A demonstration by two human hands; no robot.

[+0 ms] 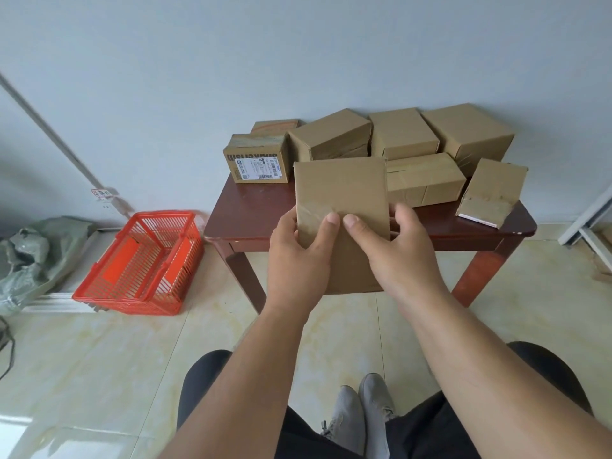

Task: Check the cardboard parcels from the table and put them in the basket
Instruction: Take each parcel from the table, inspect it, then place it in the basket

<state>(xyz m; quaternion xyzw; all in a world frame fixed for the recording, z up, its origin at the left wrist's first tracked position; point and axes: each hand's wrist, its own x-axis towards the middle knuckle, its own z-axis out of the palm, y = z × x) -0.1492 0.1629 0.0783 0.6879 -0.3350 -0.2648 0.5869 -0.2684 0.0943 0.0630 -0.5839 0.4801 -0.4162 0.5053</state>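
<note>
I hold a plain brown cardboard parcel [341, 187] upright in front of the table's near edge. My left hand [298, 256] grips its left side, thumb on the front face. My right hand [394, 250] grips the right side, thumb also on the front. Behind it, several more cardboard parcels lie on the dark red wooden table [251, 210], among them one with a printed label [256, 164] at the back left and a torn one [493, 193] at the right. The orange plastic basket [109, 283] stands on the floor left of the table, with no parcel visible in it.
A grey-green sack [36, 253] lies on the floor beyond the basket at the far left. A white wall stands right behind the table. White metal rails [586, 223] lean at the far right. Pale floor tiles [99, 359] spread between me and the table, with my knees and grey shoes below.
</note>
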